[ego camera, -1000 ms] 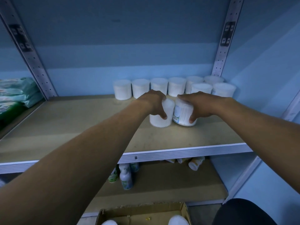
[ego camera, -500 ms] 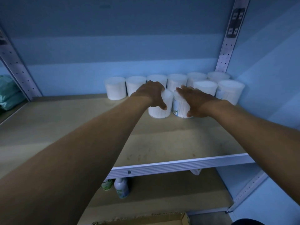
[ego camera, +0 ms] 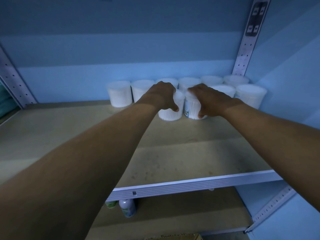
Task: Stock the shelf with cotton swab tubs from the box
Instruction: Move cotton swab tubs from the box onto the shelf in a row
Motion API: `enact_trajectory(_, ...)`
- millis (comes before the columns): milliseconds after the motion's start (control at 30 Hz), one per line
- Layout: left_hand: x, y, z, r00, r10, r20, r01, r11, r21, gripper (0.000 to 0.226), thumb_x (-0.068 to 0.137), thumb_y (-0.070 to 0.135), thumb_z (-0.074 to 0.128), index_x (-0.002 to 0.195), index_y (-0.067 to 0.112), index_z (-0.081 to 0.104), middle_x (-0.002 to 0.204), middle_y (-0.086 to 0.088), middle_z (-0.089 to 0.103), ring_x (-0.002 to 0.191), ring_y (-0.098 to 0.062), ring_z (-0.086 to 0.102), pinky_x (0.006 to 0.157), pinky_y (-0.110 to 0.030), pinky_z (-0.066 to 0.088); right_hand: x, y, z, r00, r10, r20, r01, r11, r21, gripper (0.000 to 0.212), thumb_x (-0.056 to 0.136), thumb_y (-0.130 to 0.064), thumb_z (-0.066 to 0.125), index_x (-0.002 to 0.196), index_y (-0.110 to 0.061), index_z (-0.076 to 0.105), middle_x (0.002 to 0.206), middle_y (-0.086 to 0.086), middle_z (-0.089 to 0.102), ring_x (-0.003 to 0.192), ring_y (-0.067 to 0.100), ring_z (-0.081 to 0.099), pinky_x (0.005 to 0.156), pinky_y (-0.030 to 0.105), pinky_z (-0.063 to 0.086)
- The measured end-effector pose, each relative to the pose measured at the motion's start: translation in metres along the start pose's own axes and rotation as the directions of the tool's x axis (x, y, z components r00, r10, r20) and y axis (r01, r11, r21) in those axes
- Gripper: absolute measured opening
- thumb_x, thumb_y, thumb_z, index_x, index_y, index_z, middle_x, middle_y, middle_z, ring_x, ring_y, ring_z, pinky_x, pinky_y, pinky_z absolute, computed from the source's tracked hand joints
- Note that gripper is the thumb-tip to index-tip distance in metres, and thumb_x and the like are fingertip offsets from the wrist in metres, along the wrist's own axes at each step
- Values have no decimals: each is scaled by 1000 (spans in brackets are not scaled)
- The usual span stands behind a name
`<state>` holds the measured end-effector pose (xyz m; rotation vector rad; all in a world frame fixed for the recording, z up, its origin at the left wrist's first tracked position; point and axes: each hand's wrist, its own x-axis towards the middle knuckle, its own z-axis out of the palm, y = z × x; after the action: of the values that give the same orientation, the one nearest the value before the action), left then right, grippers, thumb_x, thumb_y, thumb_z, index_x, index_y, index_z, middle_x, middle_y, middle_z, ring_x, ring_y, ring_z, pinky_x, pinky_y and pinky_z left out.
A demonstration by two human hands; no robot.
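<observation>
Hands work as a pair at the back of the tan board shelf [ego camera: 173, 153]. The left hand [ego camera: 161, 96] curls over the top of a plain white cylindrical plastic tub of cotton swabs [ego camera: 170, 113], thumb down its front; the right hand [ego camera: 209, 99] wraps a second white tub with a blue-and-white label [ego camera: 191, 108], thumb low on its near side. Both tubs stand upright on the board, touching one another, just in front of the rear row of matching white tubs [ego camera: 119, 93] that lines the back edge toward the right rear corner. Gripping from above likely lets each tub be slid snugly against its neighbours to start a second row (two more tubs already sit forward by the right upright). The tubs look smooth, translucent-walled and light, their sides ribbed by the packed swab sticks; the shelf board is matte and scuffed, edged with a pale ribbed metal lip [ego camera: 190, 184]. A corner of the brown cardboard box [ego camera: 181, 237] shows at the bottom edge, below the lower shelf holding small bottles [ego camera: 127, 207].
</observation>
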<state>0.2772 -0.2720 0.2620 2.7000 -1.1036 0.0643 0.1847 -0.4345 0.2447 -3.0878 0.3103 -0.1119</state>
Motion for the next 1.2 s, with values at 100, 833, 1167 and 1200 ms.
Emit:
enact_trajectory(100,5,0,1,1000,-7,0,7,1000,10,68,78,45,79,135,14,57,133,-5,61,122,-23,55,89,-31,45,5,2,0,1000,-4,-3,4,1000,5,105,66,-6,88,153,-14,30,152,11,34,136,32,42,106,45,42)
enact_trajectory(833,9,0,-1,998,11,55,-15,997,80,79,82,47,75,146,14,44,147,-8,49,135,-25,45,104,-36,41,16,3,-4,999,-6,54,12,994,-112,116,76,-17,84,160,-12,3,166,14,6,153,31,10,122,43,18)
enact_trajectory(1167,-47,-12,-12,998,28,61,-31,998,54,83,86,47,69,156,23,30,161,-3,28,147,-22,28,114,-37,30,-29,-19,-16,995,62,82,-57,997,-54,108,85,-38,76,160,-24,-1,168,2,-5,155,21,3,122,39,17)
enact_trajectory(1200,-54,-11,-12,997,22,71,-26,998,54,84,87,48,68,156,24,28,162,-2,26,148,-21,27,114,-36,29,-37,-22,-15,993,70,92,-66,997,-50,106,87,-40,73,160,-25,-1,168,1,-6,155,19,1,122,39,17)
